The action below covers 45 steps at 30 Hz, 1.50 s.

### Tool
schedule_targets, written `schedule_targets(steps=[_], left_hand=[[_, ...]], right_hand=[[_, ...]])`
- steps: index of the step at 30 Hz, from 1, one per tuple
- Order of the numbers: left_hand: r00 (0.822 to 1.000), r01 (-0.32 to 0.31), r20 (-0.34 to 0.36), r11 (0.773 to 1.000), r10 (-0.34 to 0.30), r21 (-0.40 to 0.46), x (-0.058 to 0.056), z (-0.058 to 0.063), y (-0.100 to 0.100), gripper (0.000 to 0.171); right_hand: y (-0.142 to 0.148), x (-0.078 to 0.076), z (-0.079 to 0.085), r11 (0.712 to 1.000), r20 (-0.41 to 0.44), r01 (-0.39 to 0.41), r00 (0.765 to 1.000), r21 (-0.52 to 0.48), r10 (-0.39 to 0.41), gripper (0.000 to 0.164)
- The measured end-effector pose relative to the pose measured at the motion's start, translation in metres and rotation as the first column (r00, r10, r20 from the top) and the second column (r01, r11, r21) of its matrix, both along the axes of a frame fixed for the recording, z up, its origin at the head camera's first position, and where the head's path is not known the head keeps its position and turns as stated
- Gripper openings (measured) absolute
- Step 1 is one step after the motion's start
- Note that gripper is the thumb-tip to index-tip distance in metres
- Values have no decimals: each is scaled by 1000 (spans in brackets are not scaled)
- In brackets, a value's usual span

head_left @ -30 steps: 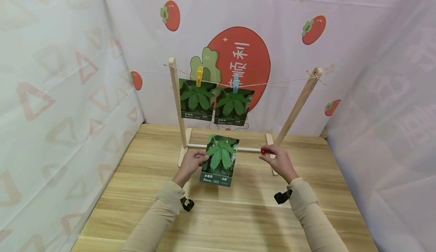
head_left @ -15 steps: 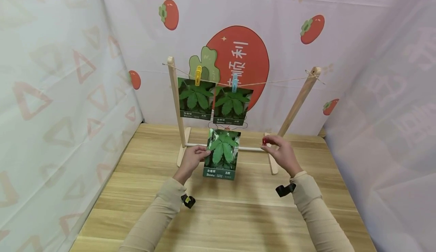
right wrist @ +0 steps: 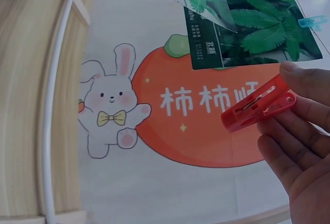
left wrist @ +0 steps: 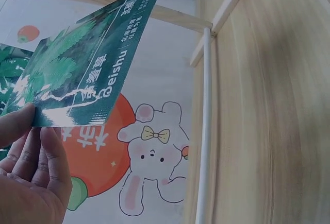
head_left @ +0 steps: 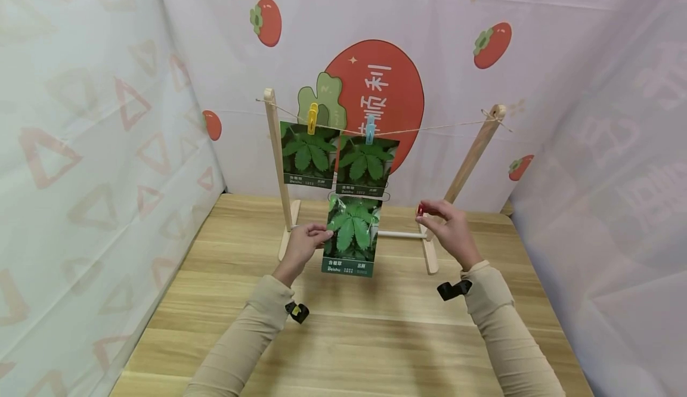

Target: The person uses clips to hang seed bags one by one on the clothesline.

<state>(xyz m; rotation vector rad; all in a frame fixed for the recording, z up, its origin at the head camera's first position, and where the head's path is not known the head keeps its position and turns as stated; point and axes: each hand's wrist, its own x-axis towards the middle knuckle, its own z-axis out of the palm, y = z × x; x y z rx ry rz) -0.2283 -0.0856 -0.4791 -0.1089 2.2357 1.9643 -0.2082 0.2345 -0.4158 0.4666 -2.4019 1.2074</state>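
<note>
My left hand (head_left: 305,247) pinches the left edge of a green leaf-printed seed packet (head_left: 351,236), held upright in front of the rack. In the left wrist view, the thumb lies on the face of the packet (left wrist: 77,69) and the fingers are behind it. My right hand (head_left: 449,230) holds a red clothespin (right wrist: 258,105) between thumb and fingers, out to the right of the packet. Two like packets hang from a string (head_left: 429,129): the left one (head_left: 309,155) under a yellow clothespin (head_left: 312,118), the other (head_left: 367,167) under a blue clothespin (head_left: 370,130).
The string runs between two wooden posts, the left (head_left: 278,158) and the right (head_left: 469,161). A white rod (head_left: 402,235) joins their feet low over the wooden table (head_left: 343,337). Printed cloth walls (head_left: 445,3) surround the back and sides.
My left hand has raised the packet toward the string, and it now stands straighter, its top just below the hanging packets. My right hand has risen slightly with the red clothespin.
</note>
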Motion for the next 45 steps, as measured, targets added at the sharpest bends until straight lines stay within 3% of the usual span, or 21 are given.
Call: schedule_targets(steps=[9, 18, 23, 36, 45], left_hand=[[1000, -1, -25, 1000, 1, 20, -3, 7, 3, 20], [998, -25, -59, 998, 28, 63, -6, 18, 11, 23], [997, -43, -58, 996, 47, 74, -8, 26, 15, 23], [994, -34, -106, 998, 40, 58, -16, 41, 19, 22], [995, -23, -90, 997, 29, 69, -17, 47, 28, 25]], right_hand=[[2, -6, 9, 1000, -31, -8, 999, -30, 7, 29], [-5, -15, 31, 998, -147, 21, 989, -52, -29, 26], [-5, -18, 41, 998, -167, -5, 986, -70, -7, 26], [0, -24, 67, 1000, -256, -4, 967, 4, 5, 27], [9, -30, 89, 1000, -341, 28, 940, -2, -27, 25]])
